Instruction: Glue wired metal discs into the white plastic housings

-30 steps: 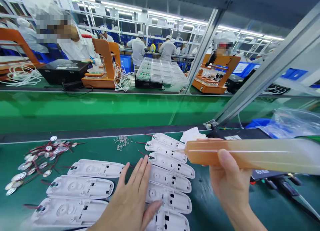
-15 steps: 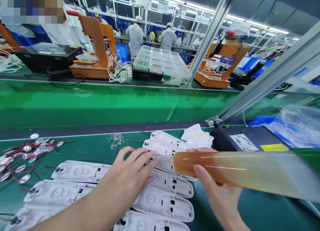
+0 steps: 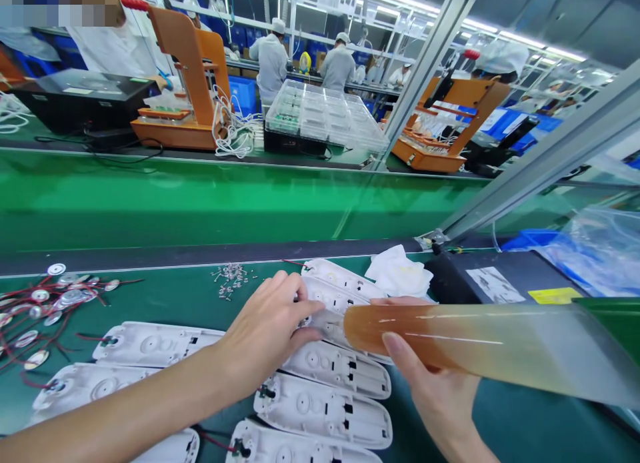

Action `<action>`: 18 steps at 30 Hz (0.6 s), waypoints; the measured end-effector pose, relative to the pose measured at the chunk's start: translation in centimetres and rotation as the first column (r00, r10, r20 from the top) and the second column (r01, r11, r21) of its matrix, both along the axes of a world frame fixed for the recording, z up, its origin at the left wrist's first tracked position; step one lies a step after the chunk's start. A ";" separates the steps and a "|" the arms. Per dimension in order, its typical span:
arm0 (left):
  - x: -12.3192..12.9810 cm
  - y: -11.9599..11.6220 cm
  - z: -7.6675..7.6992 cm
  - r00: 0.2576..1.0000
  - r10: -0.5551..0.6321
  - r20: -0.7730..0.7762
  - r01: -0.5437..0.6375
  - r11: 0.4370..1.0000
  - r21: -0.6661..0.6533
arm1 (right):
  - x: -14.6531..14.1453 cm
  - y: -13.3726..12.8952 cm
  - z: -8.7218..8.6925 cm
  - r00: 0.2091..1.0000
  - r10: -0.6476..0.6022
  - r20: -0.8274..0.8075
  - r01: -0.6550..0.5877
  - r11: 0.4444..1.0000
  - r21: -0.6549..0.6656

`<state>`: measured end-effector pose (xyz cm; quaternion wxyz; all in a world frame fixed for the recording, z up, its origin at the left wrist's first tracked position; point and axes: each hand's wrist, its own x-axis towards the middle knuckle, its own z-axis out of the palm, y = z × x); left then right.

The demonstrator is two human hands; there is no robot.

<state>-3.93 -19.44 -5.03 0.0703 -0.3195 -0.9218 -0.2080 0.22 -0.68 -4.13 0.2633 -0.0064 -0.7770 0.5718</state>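
Note:
My right hand point(image 3: 435, 376) is wrapped round an amber and clear tube point(image 3: 470, 336), whose narrow brown end points left over the white shells. My left hand point(image 3: 280, 323) is at the left of that end, with thumb and fingers curled over one shell's end; what lies between them is hidden. White plastic shells point(image 3: 325, 409) lie in a column below both hands. More shells point(image 3: 155, 343) with red wires lie to the left, partly under my left forearm.
Round discs with red wires point(image 3: 45, 309) lie heaped at the left. Small screws point(image 3: 230, 276) are scattered behind my left hand. White cloth point(image 3: 400, 269) and a black box point(image 3: 480, 276) stand at the right. A green barrier point(image 3: 200, 203) crosses behind; people work beyond.
My left hand has moved slightly up and its fingers have curled inward onto the shell's end. My right hand and the tube have hardly moved. The view has shifted slightly.

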 end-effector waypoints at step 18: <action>0.3 -0.1 0.0 1.000 -0.018 0.017 0.018 1.000 0.020 | -0.2 0.2 0.0 1.000 0.006 0.022 -0.007 1.000 0.018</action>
